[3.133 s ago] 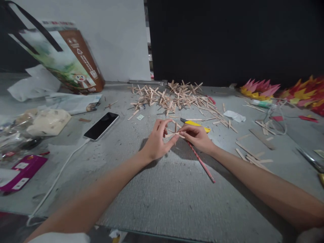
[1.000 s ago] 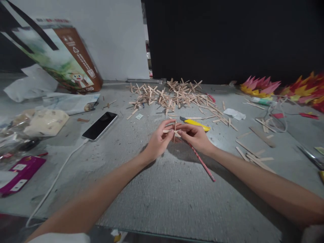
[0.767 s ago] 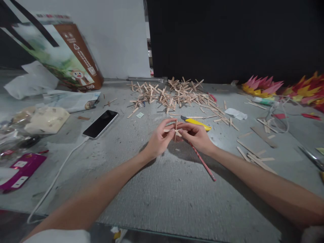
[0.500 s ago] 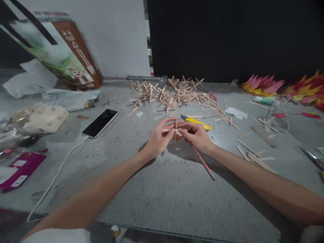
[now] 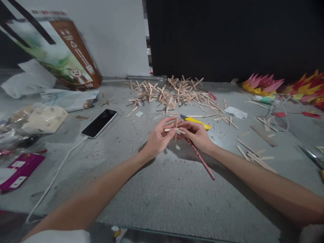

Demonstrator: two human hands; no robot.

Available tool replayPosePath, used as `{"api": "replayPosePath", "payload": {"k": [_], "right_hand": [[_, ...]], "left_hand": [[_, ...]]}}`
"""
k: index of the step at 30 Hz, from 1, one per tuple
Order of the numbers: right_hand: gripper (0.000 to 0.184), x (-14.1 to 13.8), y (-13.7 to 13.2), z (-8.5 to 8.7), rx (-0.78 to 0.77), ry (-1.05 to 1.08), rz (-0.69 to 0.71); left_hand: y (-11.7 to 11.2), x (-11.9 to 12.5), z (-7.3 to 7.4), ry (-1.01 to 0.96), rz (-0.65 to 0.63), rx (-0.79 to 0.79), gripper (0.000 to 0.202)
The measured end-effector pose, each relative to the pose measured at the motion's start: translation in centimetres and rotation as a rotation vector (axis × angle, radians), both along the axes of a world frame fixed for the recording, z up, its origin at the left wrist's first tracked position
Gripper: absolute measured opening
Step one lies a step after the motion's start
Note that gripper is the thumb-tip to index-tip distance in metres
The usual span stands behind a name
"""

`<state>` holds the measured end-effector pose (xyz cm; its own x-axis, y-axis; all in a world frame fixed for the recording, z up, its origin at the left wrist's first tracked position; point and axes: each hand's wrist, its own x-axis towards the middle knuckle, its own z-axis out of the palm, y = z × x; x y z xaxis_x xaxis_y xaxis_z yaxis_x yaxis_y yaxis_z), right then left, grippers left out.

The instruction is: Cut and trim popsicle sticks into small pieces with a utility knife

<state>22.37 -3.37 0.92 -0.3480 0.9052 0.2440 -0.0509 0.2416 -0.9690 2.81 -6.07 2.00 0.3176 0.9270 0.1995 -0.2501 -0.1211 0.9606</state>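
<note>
Between my two hands is a small cross of wooden craft sticks [image 5: 176, 125], with one stick upright and others crossing it. My left hand [image 5: 161, 135] pinches it from the left with thumb and fingers. From the right, my right hand [image 5: 198, 135] grips the same cross near its middle. A red patterned pencil [image 5: 201, 158] slants down toward me from under my right hand; whether the fingers touch it I cannot tell. Just behind my right hand lies a yellow utility knife [image 5: 197, 122]. My fingers partly hide the cross.
A pile of crossed craft sticks [image 5: 174, 94] covers the back middle. To the left lie a phone [image 5: 100, 123] with its white cable [image 5: 57, 175] and a magenta case [image 5: 24, 168]. Loose sticks [image 5: 260, 160] lie right; pink and yellow paper petals [image 5: 263, 84] stand at the back right.
The stick cross has turned slightly between my fingers; the stick jutting toward my right thumb shows less. Both hands stay in nearly the same place.
</note>
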Motion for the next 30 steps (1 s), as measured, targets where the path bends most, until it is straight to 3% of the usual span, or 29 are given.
{"api": "replayPosePath", "payload": {"k": [7, 17, 21, 26, 30], "right_hand": [[0.033, 0.3, 0.5, -0.5, -0.081, 0.07, -0.016], [0.033, 0.3, 0.5, -0.6, -0.159, 0.144, 0.154], [0.034, 0.5, 0.6, -0.6, -0.12, 0.101, 0.098], [0.033, 0.5, 0.4, -0.2, -0.051, 0.09, 0.082], [0.03, 0.5, 0.4, -0.2, -0.02, 0.112, 0.092]], "left_hand": [[0.1, 0.0, -0.2, -0.019, -0.023, 0.043, 0.058], [0.4, 0.0, -0.5, -0.037, 0.005, 0.036, 0.057], [0.3, 0.3, -0.4, -0.053, 0.095, 0.065, 0.048], [0.7, 0.4, -0.8, -0.074, 0.214, 0.024, 0.058], [0.8, 0.4, -1.0, -0.037, 0.202, -0.059, 0.049]]}}
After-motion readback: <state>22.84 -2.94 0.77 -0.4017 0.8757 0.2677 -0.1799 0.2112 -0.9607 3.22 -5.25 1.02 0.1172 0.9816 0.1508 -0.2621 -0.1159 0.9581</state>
